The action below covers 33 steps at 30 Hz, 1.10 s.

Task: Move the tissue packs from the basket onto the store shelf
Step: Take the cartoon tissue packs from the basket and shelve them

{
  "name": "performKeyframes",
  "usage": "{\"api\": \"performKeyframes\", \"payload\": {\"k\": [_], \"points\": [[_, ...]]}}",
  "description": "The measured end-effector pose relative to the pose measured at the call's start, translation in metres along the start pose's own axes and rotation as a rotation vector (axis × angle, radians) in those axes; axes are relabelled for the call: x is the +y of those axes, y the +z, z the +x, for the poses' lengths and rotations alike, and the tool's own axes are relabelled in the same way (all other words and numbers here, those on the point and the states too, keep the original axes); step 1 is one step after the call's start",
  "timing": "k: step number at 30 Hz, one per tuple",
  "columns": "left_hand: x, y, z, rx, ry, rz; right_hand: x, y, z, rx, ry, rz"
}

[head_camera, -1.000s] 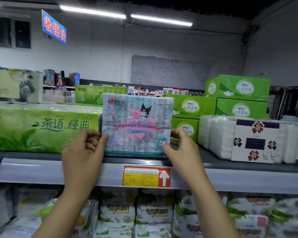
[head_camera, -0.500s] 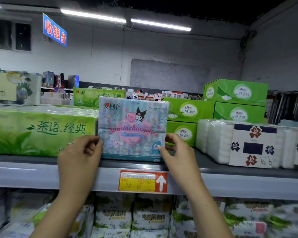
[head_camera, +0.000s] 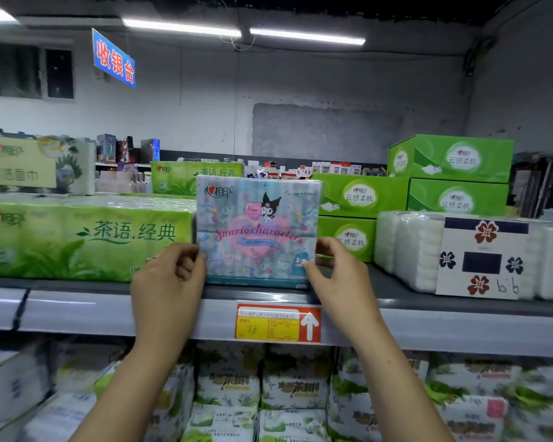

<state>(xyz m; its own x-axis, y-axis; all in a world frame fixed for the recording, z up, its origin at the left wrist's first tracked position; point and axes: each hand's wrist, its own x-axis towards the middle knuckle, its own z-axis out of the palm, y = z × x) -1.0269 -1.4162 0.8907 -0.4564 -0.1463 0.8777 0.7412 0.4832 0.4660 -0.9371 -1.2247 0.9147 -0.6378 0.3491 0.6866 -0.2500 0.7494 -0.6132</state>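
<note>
Hardly shifted since earlier, the centre-frame tissue pack (head_camera: 257, 231) is pinched by left hand (head_camera: 170, 277) and right hand (head_camera: 339, 274); it should be slid squarely back on the shelf (head_camera: 77, 309).

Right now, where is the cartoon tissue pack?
The cartoon tissue pack stands mid-frame on the upper shelf, long green pack to its left, green boxes to its right, left hand and right hand gripping its lower sides.

Pack (head_camera: 257, 231): glossy, crinkled plastic film. Shelf (head_camera: 460, 330): smooth grey metal, slight sheen. Green boxes (head_camera: 450, 159): matt cardboard. White pack (head_camera: 406, 250): clear plastic wrap. Wall (head_camera: 316, 132): rough plaster patch
</note>
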Motion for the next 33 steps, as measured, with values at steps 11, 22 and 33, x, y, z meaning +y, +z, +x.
{"api": "performKeyframes", "payload": {"k": [11, 22, 33], "points": [[-0.003, 0.000, 0.000, -0.016, 0.023, 0.022, -0.003, 0.001, 0.003, 0.004, 0.022, 0.056], [-0.002, -0.001, 0.000, -0.044, 0.024, 0.049, -0.004, 0.003, 0.004, 0.011, 0.041, 0.037], [0.010, -0.008, 0.002, -0.088, -0.162, -0.135, -0.008, -0.004, -0.005, 0.054, 0.015, 0.362]]}}
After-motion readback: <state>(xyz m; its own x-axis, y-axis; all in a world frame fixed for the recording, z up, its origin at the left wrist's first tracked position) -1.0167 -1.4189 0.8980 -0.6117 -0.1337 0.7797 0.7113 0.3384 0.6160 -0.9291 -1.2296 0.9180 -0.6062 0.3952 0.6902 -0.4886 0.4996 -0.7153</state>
